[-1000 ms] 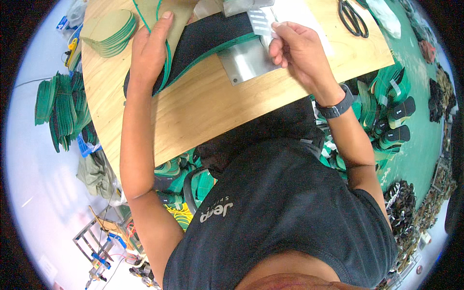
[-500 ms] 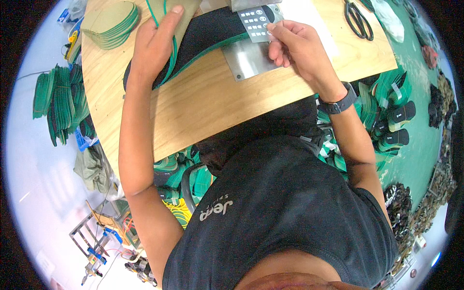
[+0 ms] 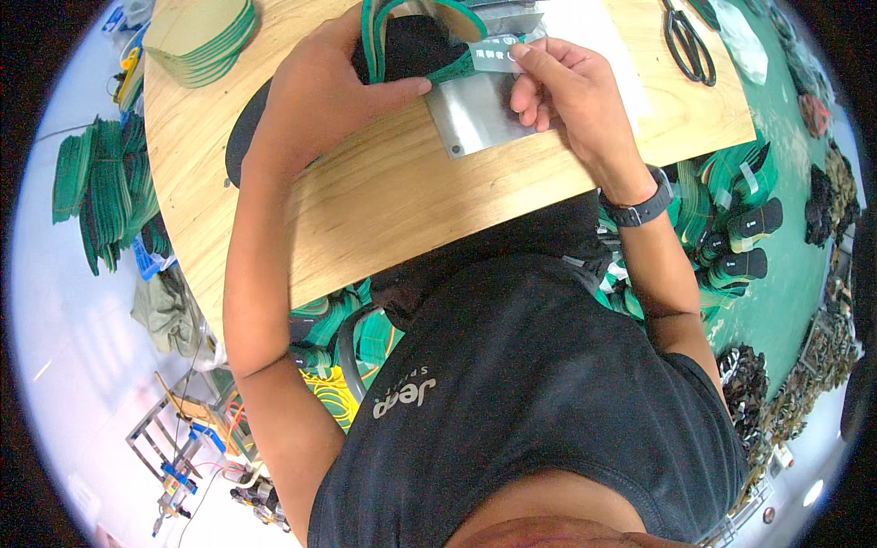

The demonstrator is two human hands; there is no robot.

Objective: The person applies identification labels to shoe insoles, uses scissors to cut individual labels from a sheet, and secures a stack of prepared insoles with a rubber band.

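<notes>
My left hand (image 3: 315, 91) is wrapped round a shoe insole (image 3: 373, 46) with a green edge, which is bent up in a curve. Beneath it lies a black insole surface (image 3: 416, 46), partly hidden by the hand. Between thumb and fingers, my right hand (image 3: 571, 91) pinches a small strip of film with white printed marks (image 3: 493, 57), at the right end of the insoles. A shiny metal plate (image 3: 475, 114) lies on the table just below the strip. The dark rounded end of an insole (image 3: 245, 137) shows left of my left wrist.
A stack of beige and green insoles (image 3: 201, 41) stands at the table's far left. Black-handled scissors (image 3: 690, 46) lie at the right on the wooden table (image 3: 393, 201). More insole bundles hang at the left (image 3: 105, 183) and fill the space below right (image 3: 735, 210).
My left hand has shifted right, its thumb now along the near side of the insoles. The held insole is bent up and curled rightward. The film strip has tilted and shows less of its face.
</notes>
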